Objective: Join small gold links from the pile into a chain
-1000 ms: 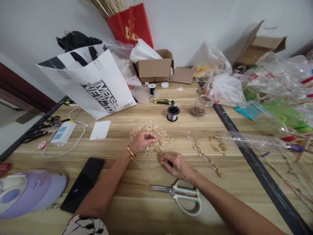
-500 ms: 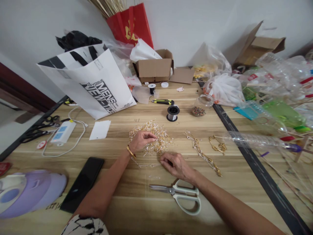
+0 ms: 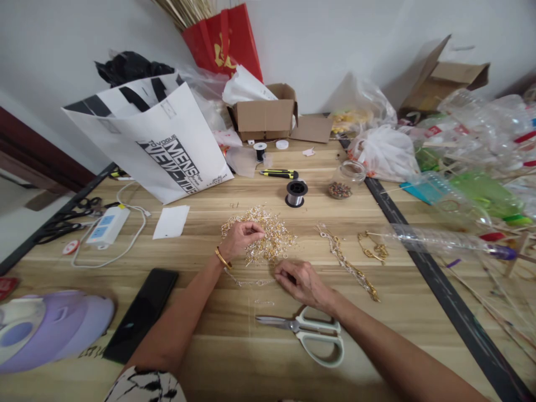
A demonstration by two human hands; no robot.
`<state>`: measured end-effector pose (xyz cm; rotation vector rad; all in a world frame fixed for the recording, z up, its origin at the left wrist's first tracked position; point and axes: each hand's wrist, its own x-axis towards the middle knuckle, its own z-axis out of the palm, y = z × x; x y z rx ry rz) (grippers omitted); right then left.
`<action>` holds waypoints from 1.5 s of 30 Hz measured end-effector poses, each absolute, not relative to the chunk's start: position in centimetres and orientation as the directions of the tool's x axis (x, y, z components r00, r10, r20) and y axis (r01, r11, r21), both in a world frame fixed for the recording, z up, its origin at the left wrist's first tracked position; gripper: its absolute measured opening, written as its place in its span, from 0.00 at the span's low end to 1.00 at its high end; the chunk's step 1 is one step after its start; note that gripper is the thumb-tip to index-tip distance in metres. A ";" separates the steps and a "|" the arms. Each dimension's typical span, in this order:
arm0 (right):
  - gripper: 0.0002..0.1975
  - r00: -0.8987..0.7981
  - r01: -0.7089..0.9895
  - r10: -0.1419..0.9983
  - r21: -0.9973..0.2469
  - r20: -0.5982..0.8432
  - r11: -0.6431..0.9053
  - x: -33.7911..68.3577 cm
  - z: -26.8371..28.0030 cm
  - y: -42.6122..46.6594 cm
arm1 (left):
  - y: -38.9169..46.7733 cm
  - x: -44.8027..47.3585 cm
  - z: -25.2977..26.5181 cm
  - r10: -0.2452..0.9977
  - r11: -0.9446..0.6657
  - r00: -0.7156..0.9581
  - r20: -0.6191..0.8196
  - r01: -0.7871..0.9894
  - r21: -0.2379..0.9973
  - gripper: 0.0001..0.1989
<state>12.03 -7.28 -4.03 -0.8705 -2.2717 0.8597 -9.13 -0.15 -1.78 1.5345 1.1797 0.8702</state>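
Note:
A heap of small gold and silver metal pieces (image 3: 274, 237) lies spread on the wooden table. Over its left part is my left hand (image 3: 240, 238), thumb and fingertips pinched together; whatever is between them is too small to make out. Just below the heap, my right hand (image 3: 302, 281) rests on the table with curled fingers, closed at the right end of a thin silver chain (image 3: 251, 283). That chain runs left towards my left wrist. A short piece of chain (image 3: 264, 302) lies nearer me, above white-handled scissors (image 3: 320, 335).
Right of the heap lie a gold and silver chain (image 3: 345, 259) and a gold chain (image 3: 374, 249). Behind stand a wire spool (image 3: 296, 194), a utility knife (image 3: 278, 174) and a jar of beads (image 3: 345, 181). A black phone (image 3: 142, 312) is beside my left forearm.
My left hand has shifted slightly left over the heap, its fingertips still pinched. The right hand and the chain look unmoved.

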 end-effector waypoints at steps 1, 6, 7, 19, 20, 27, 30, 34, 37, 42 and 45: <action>0.05 -0.636 0.367 0.725 -0.723 0.264 0.586 12.0 -4.0 -7.3 | -0.2 -9.1 -1.7 0.960 -0.054 0.279 -0.016 0.243 0.969 0.09; 0.05 -0.634 0.363 0.727 -0.729 0.264 0.581 12.0 -3.8 -7.3 | -0.5 -9.1 -1.5 0.944 0.035 0.322 -0.076 0.131 0.991 0.10; 0.05 -0.633 0.361 0.728 -0.731 0.264 0.579 12.0 -3.8 -7.3 | -0.5 -9.1 -1.5 0.939 0.055 0.332 -0.092 0.117 0.992 0.11; 0.05 -0.634 0.370 0.729 -0.727 0.258 0.578 12.0 -4.0 -7.3 | -0.8 -8.7 -1.3 0.917 0.114 0.363 -0.165 0.159 0.981 0.13; 0.05 -0.633 0.369 0.729 -0.726 0.262 0.581 12.0 -4.0 -7.3 | -0.8 -8.7 -1.3 0.913 0.113 0.373 -0.167 0.162 0.980 0.13; 0.05 -0.629 0.364 0.731 -0.729 0.266 0.579 12.0 -4.0 -7.3 | -0.8 -8.6 -1.3 0.925 0.144 0.337 -0.177 0.121 0.982 0.17; 0.05 -0.631 0.369 0.730 -0.727 0.262 0.579 12.0 -4.0 -7.3 | -0.7 -8.6 -1.3 0.929 0.142 0.323 -0.184 0.149 0.979 0.16; 0.05 -0.635 0.365 0.727 -0.728 0.261 0.580 12.0 -4.1 -7.3 | -0.6 -8.7 -1.3 0.918 0.121 0.350 -0.185 0.197 0.973 0.15; 0.05 -0.634 0.367 0.728 -0.727 0.261 0.581 12.0 -4.2 -7.3 | -0.6 -8.8 -1.1 0.898 0.118 0.393 -0.199 0.220 0.968 0.15; 0.05 -0.637 0.366 0.727 -0.731 0.255 0.576 12.0 -4.0 -7.3 | -0.6 -8.9 -1.1 0.870 0.119 0.442 -0.219 0.243 0.963 0.16; 0.05 -0.638 0.366 0.727 -0.730 0.254 0.577 12.0 -3.9 -7.3 | -0.6 -9.1 -1.4 0.868 0.109 0.449 -0.212 0.243 0.964 0.15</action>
